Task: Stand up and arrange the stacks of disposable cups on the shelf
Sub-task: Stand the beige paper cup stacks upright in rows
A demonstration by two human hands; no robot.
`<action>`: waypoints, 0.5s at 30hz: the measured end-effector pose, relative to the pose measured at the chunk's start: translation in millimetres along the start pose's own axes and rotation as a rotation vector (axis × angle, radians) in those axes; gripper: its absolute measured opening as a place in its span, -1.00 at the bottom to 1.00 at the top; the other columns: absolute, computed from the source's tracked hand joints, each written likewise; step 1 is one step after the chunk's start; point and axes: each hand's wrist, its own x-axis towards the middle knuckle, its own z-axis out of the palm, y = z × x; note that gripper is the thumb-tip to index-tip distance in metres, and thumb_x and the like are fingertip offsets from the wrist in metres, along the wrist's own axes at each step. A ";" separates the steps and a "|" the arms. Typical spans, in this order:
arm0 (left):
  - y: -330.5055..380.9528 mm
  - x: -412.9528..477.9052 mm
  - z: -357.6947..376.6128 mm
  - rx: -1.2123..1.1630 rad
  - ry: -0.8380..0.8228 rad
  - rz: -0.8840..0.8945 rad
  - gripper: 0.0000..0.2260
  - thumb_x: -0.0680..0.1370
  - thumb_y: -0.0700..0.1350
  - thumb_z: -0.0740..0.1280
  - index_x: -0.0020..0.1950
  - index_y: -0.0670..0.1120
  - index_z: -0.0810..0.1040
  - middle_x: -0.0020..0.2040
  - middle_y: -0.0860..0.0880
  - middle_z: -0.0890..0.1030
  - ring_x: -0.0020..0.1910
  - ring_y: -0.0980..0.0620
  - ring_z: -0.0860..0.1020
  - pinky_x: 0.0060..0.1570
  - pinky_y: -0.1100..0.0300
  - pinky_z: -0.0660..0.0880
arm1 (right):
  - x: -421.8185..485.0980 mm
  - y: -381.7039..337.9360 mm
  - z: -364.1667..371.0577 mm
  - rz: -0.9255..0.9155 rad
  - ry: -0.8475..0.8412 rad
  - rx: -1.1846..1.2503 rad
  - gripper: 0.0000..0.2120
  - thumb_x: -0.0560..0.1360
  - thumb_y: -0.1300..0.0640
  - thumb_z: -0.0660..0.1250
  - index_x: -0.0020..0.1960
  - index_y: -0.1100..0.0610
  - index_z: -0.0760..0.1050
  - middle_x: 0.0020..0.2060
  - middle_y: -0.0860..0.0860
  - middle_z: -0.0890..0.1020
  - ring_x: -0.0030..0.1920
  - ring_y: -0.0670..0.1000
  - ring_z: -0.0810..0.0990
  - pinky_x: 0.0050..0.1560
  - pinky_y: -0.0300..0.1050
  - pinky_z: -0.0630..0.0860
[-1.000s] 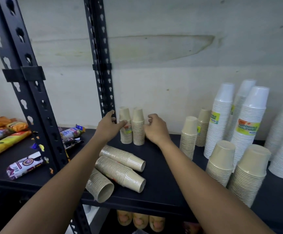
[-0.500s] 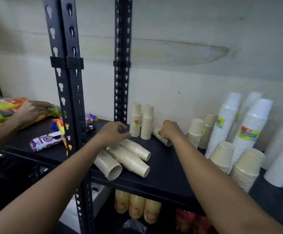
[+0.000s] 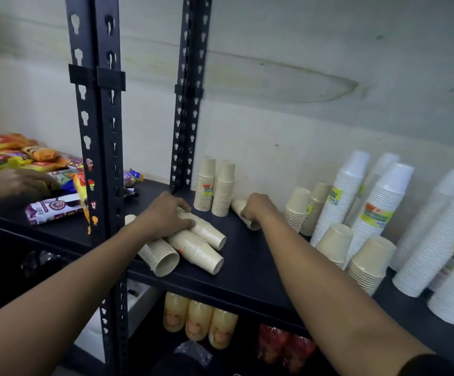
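Observation:
Three stacks of beige paper cups (image 3: 193, 245) lie on their sides on the black shelf (image 3: 247, 270). My left hand (image 3: 166, 215) rests on top of the rear one, fingers curled over it. My right hand (image 3: 258, 208) grips another fallen beige stack (image 3: 243, 213) that lies tilted toward the wall. Two small beige stacks (image 3: 215, 185) stand upright near the rear post. More upright beige stacks (image 3: 301, 210) stand to the right of my right hand.
Tall white cup stacks (image 3: 377, 202) and short beige stacks (image 3: 369, 261) fill the shelf's right side. Black slotted posts (image 3: 98, 131) rise at the left. Snack packets (image 3: 52, 208) and another person's hand (image 3: 14, 183) are on the left shelf. Juice bottles (image 3: 198, 318) stand below.
My left hand dropped from near the upright stacks onto the fallen stacks. My right hand moved right and closed on a lying stack. Another person's hand appeared at the left.

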 end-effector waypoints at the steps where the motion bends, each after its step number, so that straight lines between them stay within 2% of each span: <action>1: 0.9 -0.3 0.0 0.000 0.006 0.001 -0.62 0.49 0.12 0.52 0.27 0.08 0.61 0.19 0.01 0.35 0.25 -0.03 0.46 0.28 0.12 0.36 | 0.5 1.5 0.8 0.003 0.012 0.004 -0.65 0.50 0.17 0.40 0.26 0.22 0.53 0.24 0.16 0.59 0.17 0.20 0.63 -0.03 -0.08 0.55; 6: 0.7 0.4 0.3 0.001 0.003 0.005 -0.63 0.49 0.12 0.51 0.26 0.09 0.60 0.22 0.01 0.36 0.15 0.07 0.40 0.23 0.16 0.35 | -0.8 6.8 2.5 0.035 0.071 0.066 -0.68 0.51 0.19 0.38 0.26 0.20 0.51 0.22 0.14 0.60 0.18 0.20 0.62 -0.04 -0.04 0.50; 10: 1.5 0.7 0.8 -0.001 0.006 0.004 -0.64 0.49 0.11 0.51 0.26 0.09 0.60 0.21 0.02 0.36 0.24 0.02 0.45 0.28 0.14 0.36 | -0.5 8.3 -0.3 0.066 0.140 0.190 -0.61 0.53 0.14 0.38 0.33 0.20 0.46 0.27 0.16 0.57 0.25 0.22 0.58 0.03 -0.01 0.49; 12: 0.9 1.3 1.4 0.007 0.005 0.008 -0.63 0.50 0.11 0.51 0.27 0.08 0.60 0.21 0.03 0.36 0.26 0.01 0.46 0.29 0.16 0.36 | -0.6 5.8 0.9 0.064 0.175 0.273 -0.55 0.53 0.12 0.40 0.37 0.20 0.41 0.30 0.19 0.52 0.28 0.23 0.54 0.05 -0.01 0.48; 15: -0.6 2.0 3.3 0.008 0.027 0.019 -0.64 0.49 0.09 0.52 0.25 0.08 0.61 0.19 0.02 0.39 0.26 0.00 0.49 0.28 0.19 0.36 | -4.5 2.7 7.9 0.052 0.262 0.466 -0.47 0.55 0.13 0.39 0.44 0.21 0.29 0.34 0.21 0.37 0.34 0.26 0.44 0.20 0.06 0.48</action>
